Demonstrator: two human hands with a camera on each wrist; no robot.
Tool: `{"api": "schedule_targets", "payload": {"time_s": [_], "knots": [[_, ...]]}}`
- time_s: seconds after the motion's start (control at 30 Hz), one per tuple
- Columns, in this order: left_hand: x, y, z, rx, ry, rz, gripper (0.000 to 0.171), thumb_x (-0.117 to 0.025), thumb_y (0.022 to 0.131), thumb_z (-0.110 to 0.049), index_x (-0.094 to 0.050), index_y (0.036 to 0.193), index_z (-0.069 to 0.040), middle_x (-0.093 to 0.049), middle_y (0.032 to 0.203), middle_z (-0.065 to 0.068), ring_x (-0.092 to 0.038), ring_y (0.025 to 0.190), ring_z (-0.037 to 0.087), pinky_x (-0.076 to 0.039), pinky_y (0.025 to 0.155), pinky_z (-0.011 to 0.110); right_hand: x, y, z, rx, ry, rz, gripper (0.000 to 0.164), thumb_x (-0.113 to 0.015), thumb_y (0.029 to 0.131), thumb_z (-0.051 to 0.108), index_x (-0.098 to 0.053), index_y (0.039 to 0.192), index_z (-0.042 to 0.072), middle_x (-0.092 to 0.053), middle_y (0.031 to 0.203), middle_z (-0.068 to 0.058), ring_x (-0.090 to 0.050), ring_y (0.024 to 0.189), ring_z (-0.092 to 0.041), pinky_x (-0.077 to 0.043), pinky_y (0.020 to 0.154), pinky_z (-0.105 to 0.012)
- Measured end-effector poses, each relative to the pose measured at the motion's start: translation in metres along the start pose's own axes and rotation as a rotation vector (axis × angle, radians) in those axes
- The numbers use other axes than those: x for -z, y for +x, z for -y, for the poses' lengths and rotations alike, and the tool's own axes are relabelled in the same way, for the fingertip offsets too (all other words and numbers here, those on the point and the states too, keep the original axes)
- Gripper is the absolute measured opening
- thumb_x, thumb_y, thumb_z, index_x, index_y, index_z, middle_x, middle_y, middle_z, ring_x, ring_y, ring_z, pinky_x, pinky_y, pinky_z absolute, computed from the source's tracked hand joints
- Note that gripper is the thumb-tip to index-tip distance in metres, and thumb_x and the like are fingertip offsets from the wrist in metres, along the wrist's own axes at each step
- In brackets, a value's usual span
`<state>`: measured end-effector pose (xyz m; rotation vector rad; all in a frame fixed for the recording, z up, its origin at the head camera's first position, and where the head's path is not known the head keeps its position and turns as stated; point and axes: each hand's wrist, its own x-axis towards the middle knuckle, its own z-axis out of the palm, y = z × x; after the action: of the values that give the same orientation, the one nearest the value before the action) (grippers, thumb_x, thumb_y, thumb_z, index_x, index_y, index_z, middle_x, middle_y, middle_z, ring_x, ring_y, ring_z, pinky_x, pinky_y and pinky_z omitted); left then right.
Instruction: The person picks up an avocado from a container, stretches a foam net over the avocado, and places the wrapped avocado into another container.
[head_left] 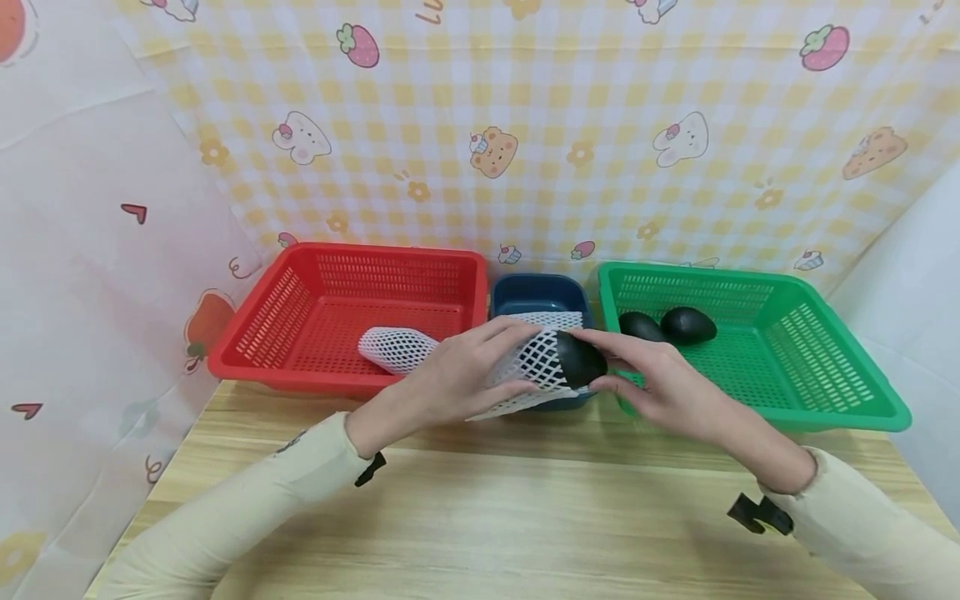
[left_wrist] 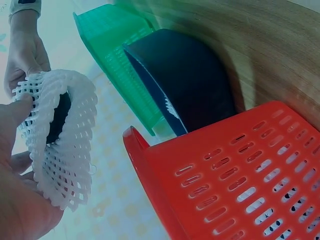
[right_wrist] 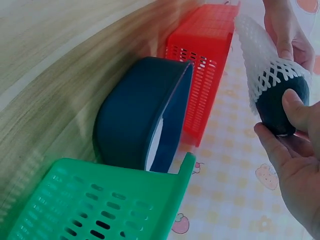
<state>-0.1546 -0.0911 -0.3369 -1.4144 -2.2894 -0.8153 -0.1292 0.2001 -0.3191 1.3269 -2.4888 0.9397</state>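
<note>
Between the two hands, over the blue bin, is a dark avocado partly inside a white foam net sleeve. My left hand pinches the sleeve between thumb and fingers. On the bare end of the avocado, the thumb and fingers of my right hand grip it from the other side. The left wrist view looks into the sleeve's wide open mouth, with the dark fruit inside. From the right wrist view, the net's edge stretches around the avocado, and the rest of the sleeve trails off loosely.
At left stands a red basket holding a net-wrapped avocado. A green basket at right holds two bare avocados. The blue bin, with white foam net showing at it, sits between them, near the curtain behind the wooden table.
</note>
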Motion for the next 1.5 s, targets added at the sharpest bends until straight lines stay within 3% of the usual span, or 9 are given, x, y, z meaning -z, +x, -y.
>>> {"api": "schedule_targets", "payload": {"time_s": [0.2, 0.53, 0.83, 1.13, 1.33, 1.43, 1.5], "knots": [[0.001, 0.002, 0.000, -0.009, -0.029, -0.011, 0.069, -0.086, 0.084, -0.029, -0.054, 0.140, -0.003, -0.058, 0.131, 0.010, -0.057, 0.112, 0.016, -0.052, 0.087, 0.022, -0.001, 0.000, 0.000, -0.016, 0.014, -0.076, 0.068, -0.081, 0.077, -0.013, -0.058, 0.139, 0.001, -0.067, 0.123, -0.010, -0.071, 0.097, -0.014, -0.056, 0.080, -0.024], [0.000, 0.004, -0.001, -0.031, -0.056, -0.019, 0.070, -0.085, 0.084, -0.030, -0.054, 0.140, -0.002, -0.057, 0.133, 0.009, -0.055, 0.114, 0.015, -0.050, 0.090, 0.022, -0.004, -0.001, -0.002, -0.018, 0.043, -0.173, 0.059, -0.086, 0.068, -0.016, -0.068, 0.122, -0.001, -0.073, 0.106, -0.005, -0.072, 0.087, -0.011, -0.057, 0.071, -0.025], [0.002, 0.005, -0.003, -0.055, -0.057, -0.015, 0.071, -0.086, 0.084, -0.031, -0.054, 0.141, -0.003, -0.055, 0.136, 0.010, -0.055, 0.116, 0.016, -0.049, 0.092, 0.021, -0.008, -0.002, -0.002, -0.019, 0.078, -0.192, 0.060, -0.086, 0.066, -0.016, -0.069, 0.122, -0.001, -0.073, 0.107, -0.006, -0.073, 0.086, -0.012, -0.057, 0.071, -0.024], [0.001, 0.007, -0.004, -0.093, -0.050, -0.037, 0.072, -0.086, 0.083, -0.033, -0.054, 0.139, -0.001, -0.054, 0.139, 0.011, -0.054, 0.119, 0.018, -0.047, 0.096, 0.023, -0.013, -0.002, -0.007, 0.076, 0.165, -0.208, 0.065, -0.081, 0.066, -0.023, -0.065, 0.127, -0.008, -0.070, 0.115, -0.019, -0.074, 0.089, -0.021, -0.057, 0.075, -0.026], [0.001, 0.006, -0.003, -0.089, -0.051, -0.026, 0.073, -0.088, 0.082, -0.031, -0.053, 0.140, -0.003, -0.054, 0.139, 0.011, -0.054, 0.119, 0.018, -0.047, 0.096, 0.022, -0.014, -0.003, -0.010, 0.108, 0.163, -0.197, 0.074, -0.079, 0.061, -0.031, -0.063, 0.129, -0.008, -0.068, 0.118, -0.021, -0.073, 0.089, -0.022, -0.057, 0.074, -0.026], [0.000, 0.007, -0.003, -0.092, -0.064, -0.024, 0.074, -0.089, 0.081, -0.029, -0.053, 0.140, -0.002, -0.054, 0.139, 0.011, -0.054, 0.119, 0.018, -0.047, 0.095, 0.022, -0.014, -0.003, -0.009, 0.114, 0.140, -0.203, 0.068, -0.080, 0.065, -0.025, -0.064, 0.129, -0.007, -0.069, 0.118, -0.020, -0.073, 0.088, -0.022, -0.057, 0.073, -0.025], [0.000, 0.007, -0.003, -0.095, -0.069, -0.024, 0.074, -0.090, 0.080, -0.027, -0.054, 0.140, -0.002, -0.054, 0.139, 0.012, -0.053, 0.119, 0.018, -0.048, 0.095, 0.022, -0.014, -0.004, -0.009, 0.120, 0.124, -0.208, 0.055, -0.080, 0.076, -0.012, -0.065, 0.128, -0.007, -0.069, 0.117, -0.019, -0.073, 0.088, -0.022, -0.057, 0.072, -0.025]]}}
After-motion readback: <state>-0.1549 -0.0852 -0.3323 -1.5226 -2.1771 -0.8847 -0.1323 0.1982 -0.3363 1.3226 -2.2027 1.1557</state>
